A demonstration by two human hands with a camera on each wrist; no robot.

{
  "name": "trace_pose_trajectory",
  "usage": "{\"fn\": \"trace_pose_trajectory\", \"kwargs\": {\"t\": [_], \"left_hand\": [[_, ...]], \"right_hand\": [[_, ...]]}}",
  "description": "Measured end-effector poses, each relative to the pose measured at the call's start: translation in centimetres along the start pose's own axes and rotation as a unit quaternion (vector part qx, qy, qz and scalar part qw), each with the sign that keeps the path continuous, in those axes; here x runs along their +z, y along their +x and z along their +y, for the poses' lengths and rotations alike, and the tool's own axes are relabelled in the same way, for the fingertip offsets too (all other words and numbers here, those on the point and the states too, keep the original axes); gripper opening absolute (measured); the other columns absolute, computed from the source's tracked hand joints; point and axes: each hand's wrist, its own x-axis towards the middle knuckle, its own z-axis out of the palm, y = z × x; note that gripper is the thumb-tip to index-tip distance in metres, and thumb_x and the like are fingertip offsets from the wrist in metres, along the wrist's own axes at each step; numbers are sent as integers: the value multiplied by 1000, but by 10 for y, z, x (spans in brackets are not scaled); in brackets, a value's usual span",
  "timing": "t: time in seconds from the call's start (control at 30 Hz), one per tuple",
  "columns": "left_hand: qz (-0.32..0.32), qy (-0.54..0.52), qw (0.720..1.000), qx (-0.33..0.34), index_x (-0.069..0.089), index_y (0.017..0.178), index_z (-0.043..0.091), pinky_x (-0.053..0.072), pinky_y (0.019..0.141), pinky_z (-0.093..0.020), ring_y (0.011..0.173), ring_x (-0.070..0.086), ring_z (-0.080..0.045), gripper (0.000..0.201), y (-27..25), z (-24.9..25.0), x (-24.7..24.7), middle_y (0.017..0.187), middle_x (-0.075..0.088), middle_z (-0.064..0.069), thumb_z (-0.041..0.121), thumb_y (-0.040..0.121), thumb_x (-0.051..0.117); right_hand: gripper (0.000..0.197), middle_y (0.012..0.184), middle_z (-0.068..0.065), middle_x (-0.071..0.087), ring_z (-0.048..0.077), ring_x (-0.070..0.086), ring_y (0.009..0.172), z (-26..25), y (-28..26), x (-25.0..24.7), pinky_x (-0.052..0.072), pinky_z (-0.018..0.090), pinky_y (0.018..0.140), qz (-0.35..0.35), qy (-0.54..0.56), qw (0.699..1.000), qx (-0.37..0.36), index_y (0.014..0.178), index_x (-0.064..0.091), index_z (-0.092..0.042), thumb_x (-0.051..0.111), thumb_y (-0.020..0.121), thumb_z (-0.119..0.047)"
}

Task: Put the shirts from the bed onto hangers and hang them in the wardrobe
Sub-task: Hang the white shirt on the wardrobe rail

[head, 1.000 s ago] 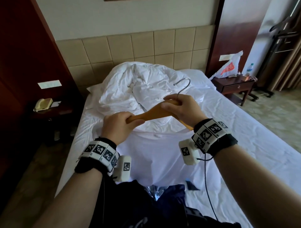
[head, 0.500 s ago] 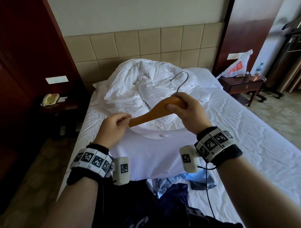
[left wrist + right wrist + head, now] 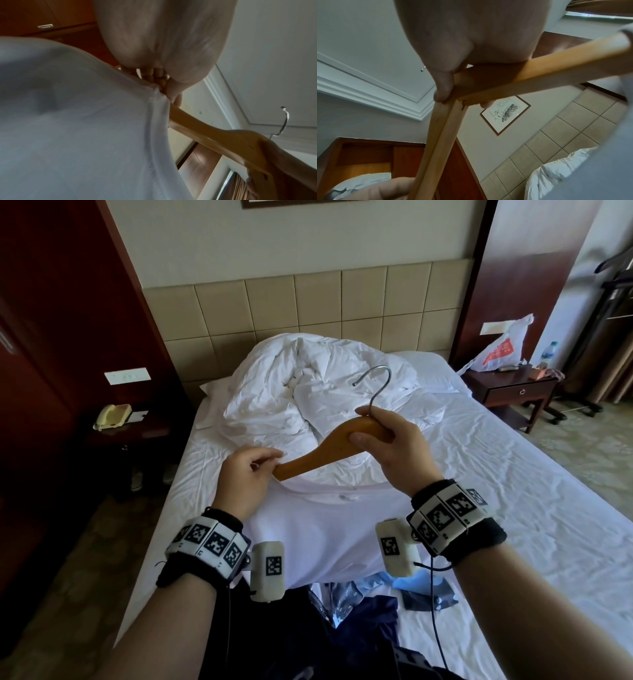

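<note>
A bed carries a crumpled duvet at its head. Over its foot end hangs a white shirt, held up. The right hand clenches the hanger at its middle, above the collar. The left hand seems to pinch the collar by the hanger's lower end.

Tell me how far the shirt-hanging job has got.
Done: nothing visibly hung; the wardrobe's inside is not shown. In hand: the right hand grips the wooden hanger with a metal hook at its neck, while the left hand pinches the white shirt's collar at the hanger's left end; the right arm is already inside. Left: seat that shoulder, hang it, then handle the dark garments on the bed.
</note>
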Motion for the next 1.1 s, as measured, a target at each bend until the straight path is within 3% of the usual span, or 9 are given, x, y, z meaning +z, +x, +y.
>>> {"fn": "trace_pose_trajectory", "kwargs": {"t": [0.2, 0.33, 0.4, 0.53, 0.6, 0.73, 0.87, 1.0, 1.1], "left_hand": [[65, -1, 997, 31, 73, 95, 7, 39, 73, 1, 78, 58, 17, 19, 6, 22, -7, 87, 66, 8, -5, 87, 61], [65, -22, 996, 62, 70, 97, 16, 43, 74, -4, 80, 60, 8, 18, 14, 44, -16, 89, 68, 8, 1, 89, 63], [46, 12, 996, 73, 69, 109, 13, 41, 79, -3, 92, 60, -3, 18, 20, 52, -22, 103, 68, 4, 11, 92, 63], [-79, 54, 992, 78, 58, 129, 17, 37, 87, -5, 112, 53, -2, 39, 30, 73, -23, 117, 57, 14, 28, 92, 63], [-120, 102, 982, 105, 57, 129, 22, 43, 82, -20, 101, 60, -9, 39, 36, 86, -18, 105, 61, 13, 35, 92, 62], [-56, 151, 977, 142, 58, 125, 23, 46, 72, -31, 84, 62, -19, 38, 50, 103, -23, 93, 66, 4, 41, 92, 60], [-1, 169, 977, 130, 59, 116, 20, 37, 57, -21, 73, 57, -21, 32, 63, 105, -38, 77, 63, 7, 41, 92, 60], [47, 195, 975, 96, 58, 104, 18, 39, 60, -31, 73, 60, -23, 30, 74, 98, -50, 73, 62, 6, 46, 92, 57], [58, 189, 977, 83, 56, 121, 23, 43, 70, -30, 88, 63, -21, 39, 76, 93, -53, 99, 69, 5, 48, 91, 57]], "right_hand": [[33, 107, -2, 61, 6, 57, 95, 2, 5, -2, 38, 7, 79, 24, -7, 1000, 4, 117, 62, -26, 71, 86, -20], [36, 106, -2, 61, 9, 57, 96, -7, 12, -4, 37, 4, 77, 32, -28, 999, -11, 120, 63, -21, 72, 85, -20], [37, 105, -5, 62, 5, 57, 93, -19, 18, -10, 38, 3, 78, 39, -12, 999, -27, 121, 63, -19, 72, 85, -19], [36, 98, -9, 61, -4, 57, 86, -52, 30, -18, 40, 5, 75, 24, -12, 997, -77, 121, 63, -20, 71, 86, -21], [37, 96, -11, 62, -3, 57, 86, -68, 37, -17, 40, 5, 76, 17, -21, 994, -106, 122, 63, -20, 71, 86, -20], [43, 96, -12, 61, -7, 57, 83, -88, 51, -23, 42, 6, 76, 22, -18, 990, -135, 133, 56, -20, 66, 91, -22], [38, 104, 5, 58, 10, 55, 90, -68, 63, -43, 35, -1, 76, 90, -64, 988, -104, 138, 51, -17, 49, 100, -24], [33, 127, 22, 59, 36, 52, 118, -28, 65, -47, 35, 34, 101, 57, -221, 972, -47, 128, 57, 2, 44, 101, -12], [34, 134, 20, 54, 35, 47, 125, -18, 62, -45, 30, 32, 101, 32, -244, 969, -21, 129, 54, 5, 39, 100, -4]]}}
